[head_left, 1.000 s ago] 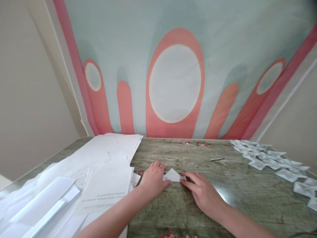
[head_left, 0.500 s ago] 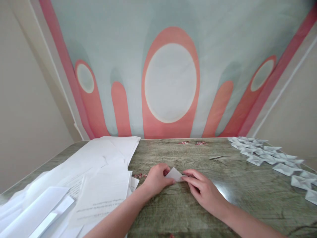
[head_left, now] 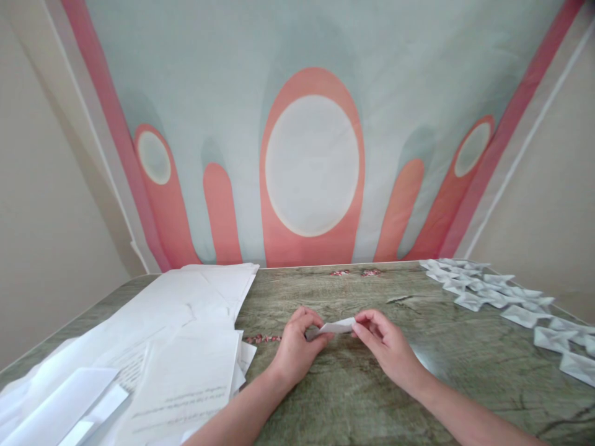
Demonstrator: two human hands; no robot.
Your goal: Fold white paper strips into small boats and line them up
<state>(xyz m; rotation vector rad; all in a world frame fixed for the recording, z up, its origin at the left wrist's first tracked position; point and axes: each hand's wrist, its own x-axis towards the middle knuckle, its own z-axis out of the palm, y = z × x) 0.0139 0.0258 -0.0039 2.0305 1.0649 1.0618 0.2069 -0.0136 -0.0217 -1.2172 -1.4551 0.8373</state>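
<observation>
Paper, small and folded, low in the centre of the frame — clamped at one end in the grip of the left hand, at the other in that of the right hand. Underneath, wood-grain surface; lower left, loose sheets; far right — folded boats.

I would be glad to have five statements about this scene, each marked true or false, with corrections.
1. The paper boats lie along the left side of the table. False: they lie along the right side.
2. The left hand and the right hand hold one folded paper. True.
3. The backdrop has one plain colour. False: it bears coral-pink shapes.
4. Printed lines show on some loose sheets. True.
5. The table has a wood-grain surface. True.
</observation>
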